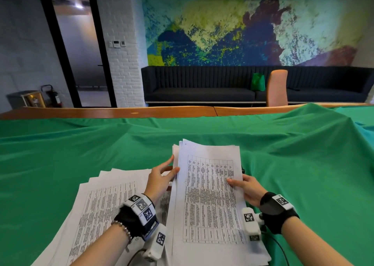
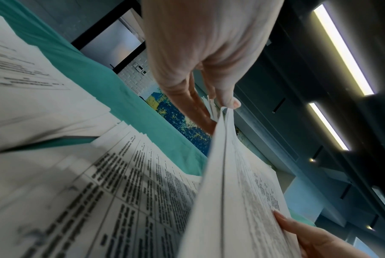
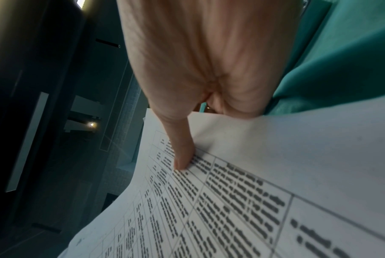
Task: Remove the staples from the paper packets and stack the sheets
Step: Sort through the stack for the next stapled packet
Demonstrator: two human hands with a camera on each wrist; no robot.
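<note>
A thick packet of printed table sheets (image 1: 208,197) is lifted off the green cloth, tilted up at its left side. My left hand (image 1: 164,174) pinches its left edge between thumb and fingers; in the left wrist view the thumb (image 2: 231,101) sits on the packet edge (image 2: 224,157). My right hand (image 1: 245,186) grips the right edge, thumb on top; the right wrist view shows the thumb (image 3: 182,157) pressed on the top sheet (image 3: 253,192), the other fingers hidden beneath. A loose stack of sheets (image 1: 105,207) lies flat at the left. No staple shows.
A green cloth (image 1: 81,144) covers the table, bunched up at the far right (image 1: 315,122). The wooden table edge (image 1: 121,111) runs along the back. A small dark object (image 1: 242,169) peeks out behind the packet's right edge. A cable (image 1: 281,247) trails near my right wrist.
</note>
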